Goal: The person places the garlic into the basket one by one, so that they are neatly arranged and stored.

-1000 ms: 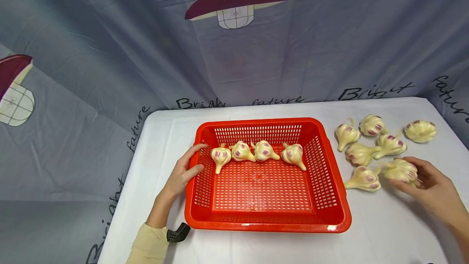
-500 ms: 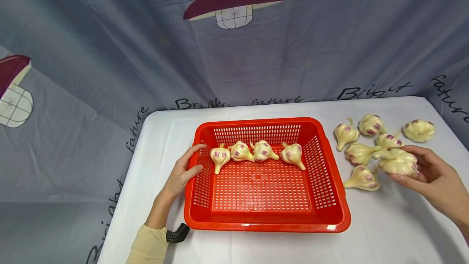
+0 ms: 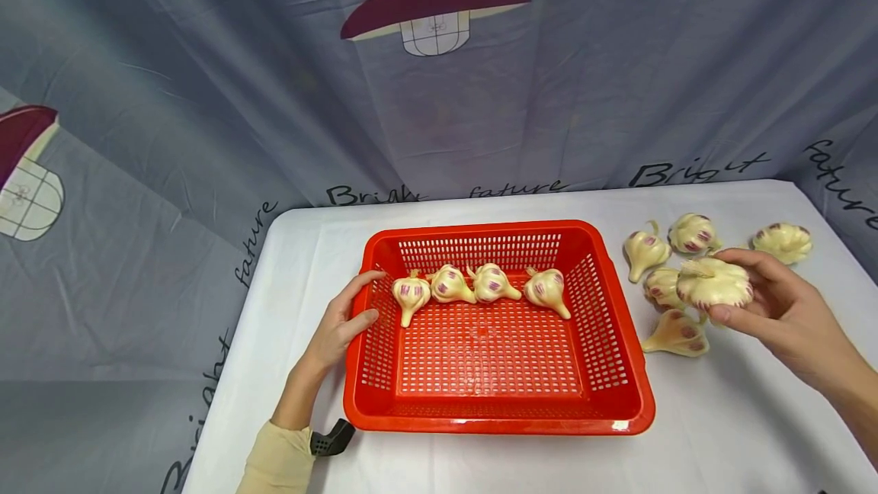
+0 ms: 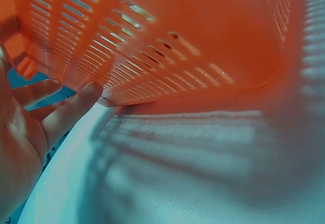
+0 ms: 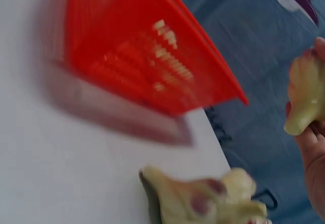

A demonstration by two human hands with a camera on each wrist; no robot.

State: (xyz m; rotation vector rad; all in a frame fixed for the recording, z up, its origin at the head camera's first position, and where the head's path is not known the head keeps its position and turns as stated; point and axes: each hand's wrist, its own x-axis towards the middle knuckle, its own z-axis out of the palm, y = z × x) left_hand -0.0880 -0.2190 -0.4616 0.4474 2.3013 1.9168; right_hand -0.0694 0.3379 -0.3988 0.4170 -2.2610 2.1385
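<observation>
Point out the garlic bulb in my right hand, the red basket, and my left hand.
garlic bulb (image 3: pixel 713 284), head view, its rounded body.
red basket (image 3: pixel 494 424), head view, near rim.
left hand (image 3: pixel 338 330), head view, back of hand.

"Bright future" on backdrop cloth (image 3: pixel 206 136)

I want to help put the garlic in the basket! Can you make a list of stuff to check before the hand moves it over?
1. Right hand has a firm hold on the lifted garlic: ok, fingers wrap it.
2. Lifted garlic is off the table: ok.
3. Left hand steadies the red basket: ok, fingers rest on its left rim.
4. Room in the basket: ok, four garlic bulbs sit along the back, the front is bare.
5. How tight the grip is: cannot tell.
</observation>
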